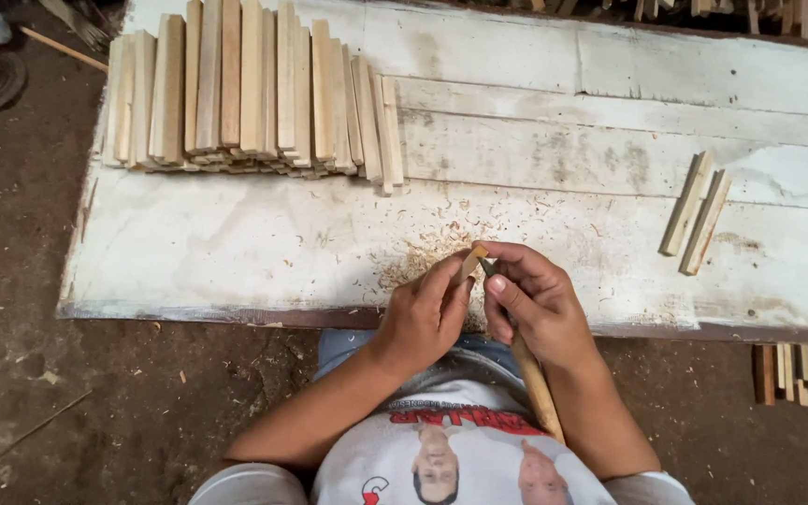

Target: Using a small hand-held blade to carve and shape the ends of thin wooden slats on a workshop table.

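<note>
Two hands are seen, the left hand (423,313) and right hand (535,309). One short wooden piece (470,262) is gripped between them, and one wooden-handled tool (535,379) is held in the right. Two loose wooden sticks (695,215) are recorded right of the hands. One stack of wooden slats (250,89), too many to count exactly, is noted beyond them, leftward, on one worktop (563,112).

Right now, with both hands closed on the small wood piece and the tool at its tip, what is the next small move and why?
Probably one short shaving stroke away from the body. The left hand pinches the wood piece, the right hand holds the wooden-handled tool at its tip, and shavings already lie on the board.
</note>
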